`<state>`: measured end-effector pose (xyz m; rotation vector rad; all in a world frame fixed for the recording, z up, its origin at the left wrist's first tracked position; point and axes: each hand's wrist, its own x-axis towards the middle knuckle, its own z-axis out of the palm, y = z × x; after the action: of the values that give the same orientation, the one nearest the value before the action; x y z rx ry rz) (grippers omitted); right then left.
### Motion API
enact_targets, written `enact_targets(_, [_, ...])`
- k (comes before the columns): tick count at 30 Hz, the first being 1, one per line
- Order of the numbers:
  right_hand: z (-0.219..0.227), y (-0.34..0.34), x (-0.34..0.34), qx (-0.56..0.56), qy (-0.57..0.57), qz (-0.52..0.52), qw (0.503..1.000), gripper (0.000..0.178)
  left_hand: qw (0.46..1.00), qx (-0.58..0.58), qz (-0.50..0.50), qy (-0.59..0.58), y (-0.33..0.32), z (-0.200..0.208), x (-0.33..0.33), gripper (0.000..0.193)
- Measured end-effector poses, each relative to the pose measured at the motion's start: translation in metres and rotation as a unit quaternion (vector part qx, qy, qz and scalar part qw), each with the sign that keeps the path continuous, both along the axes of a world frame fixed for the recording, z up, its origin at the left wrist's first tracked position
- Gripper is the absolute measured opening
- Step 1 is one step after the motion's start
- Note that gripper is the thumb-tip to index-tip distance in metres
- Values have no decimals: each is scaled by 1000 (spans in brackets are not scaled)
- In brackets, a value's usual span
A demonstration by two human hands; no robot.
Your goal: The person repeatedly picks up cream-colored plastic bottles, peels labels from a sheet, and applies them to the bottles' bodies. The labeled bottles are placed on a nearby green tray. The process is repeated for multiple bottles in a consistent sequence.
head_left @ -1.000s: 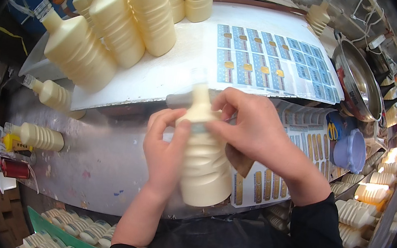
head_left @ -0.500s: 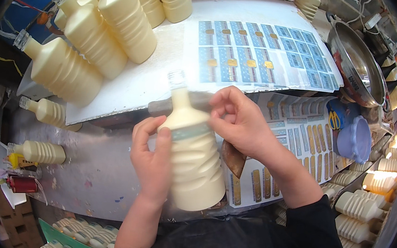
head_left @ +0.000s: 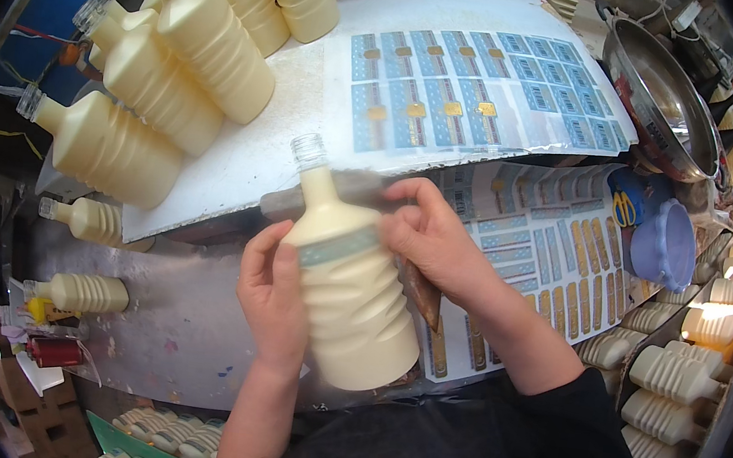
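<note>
A cream plastic bottle [head_left: 355, 324] with a clear threaded neck leans away from me in front of my body. Round its shoulder lies a pale blue-green label strip [head_left: 341, 246]. Along the bottle's left side, my left hand [head_left: 275, 286] grips it, thumb on the front near the strip. My right hand [head_left: 438, 242] has its fingers curled in, with the thumb pressed at the strip's right end. Just below that hand is a brown pointed piece [head_left: 421, 298], partly hidden by the bottle. A grey, blurred flat thing [head_left: 283, 204] shows behind the bottle's neck.
Several like bottles [head_left: 141, 91] stand at the back left. A blue label sheet [head_left: 508, 123] lies on the white board [head_left: 297, 83]; more sheets [head_left: 550, 297] with gold strips lie below. A metal pan [head_left: 661, 100], purple basin [head_left: 665, 245] and rows of bottles [head_left: 668, 417] are at right.
The bottle's neck has tipped slightly left. My right hand has shifted a little down, its thumb now against the strip's end. My left hand stays on the bottle.
</note>
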<state>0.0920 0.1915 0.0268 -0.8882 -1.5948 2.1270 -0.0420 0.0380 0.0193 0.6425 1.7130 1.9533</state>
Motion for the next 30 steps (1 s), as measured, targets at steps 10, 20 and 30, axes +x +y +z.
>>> enact_targets(10, [-8,-4,-2,17,-1,-9,1000,49,997,30,-15,-70,0,1,-1,25])
enact_targets(20, [-11,-3,-2,-6,20,-2,1000,43,996,20,-11,-80,1,4,0,26])
enact_targets(30, [4,-3,12,-59,7,-4,998,32,995,46,-40,-73,-11,0,8,55])
